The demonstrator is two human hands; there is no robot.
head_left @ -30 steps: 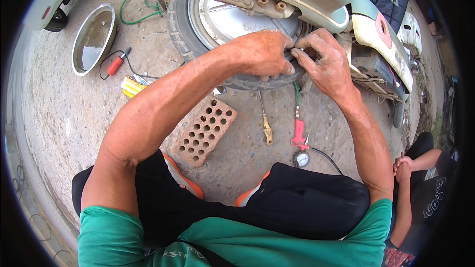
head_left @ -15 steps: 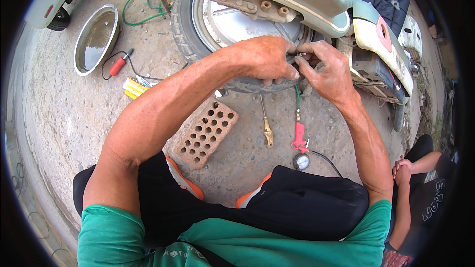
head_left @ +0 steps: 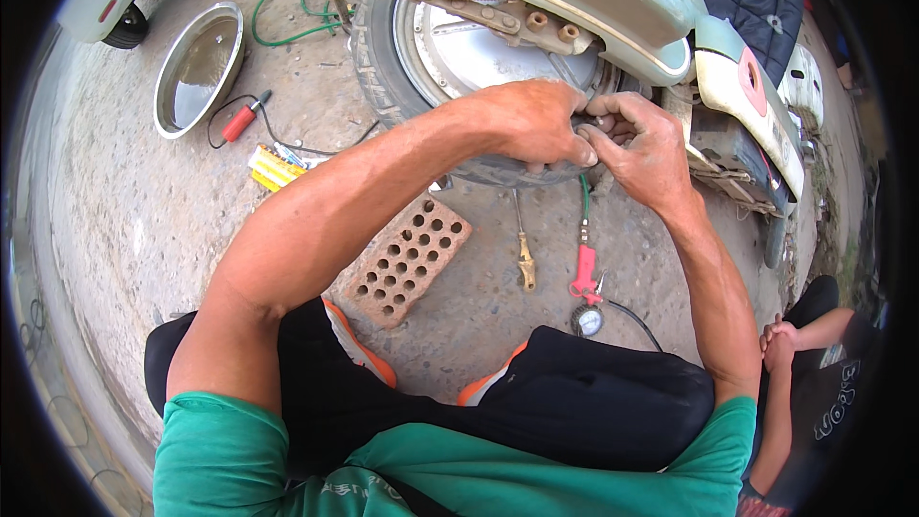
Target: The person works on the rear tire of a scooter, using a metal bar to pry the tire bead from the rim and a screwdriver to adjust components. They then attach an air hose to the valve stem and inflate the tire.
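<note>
At the near right edge of a scooter's wheel, my two hands meet with fingertips together. My left hand (head_left: 546,124) is closed, thumb against its curled fingers, lying over the black tyre (head_left: 380,72). Facing it, my right hand (head_left: 643,146) is closed in a pinch, thumb and forefinger close to the left thumb. Whatever is between the fingers is too small and hidden to name. The silver wheel hub (head_left: 455,48) lies flat under the pale green scooter body (head_left: 613,5). A pink tyre inflator (head_left: 584,273) with a round gauge (head_left: 587,320) lies below my right hand.
On the concrete are a yellow-handled screwdriver (head_left: 526,263), a perforated brick (head_left: 407,263), a red-handled tool (head_left: 233,124) with a cord, and a yellow box (head_left: 276,169). A basin of water (head_left: 233,53) stands far left, beside a green hose (head_left: 268,33). A person's clasped hands (head_left: 780,340) are at right.
The whole view has shifted slightly, so the ground things sit a little further right. Both hands stay together at the tyre's edge, with the fingers slightly repositioned.
</note>
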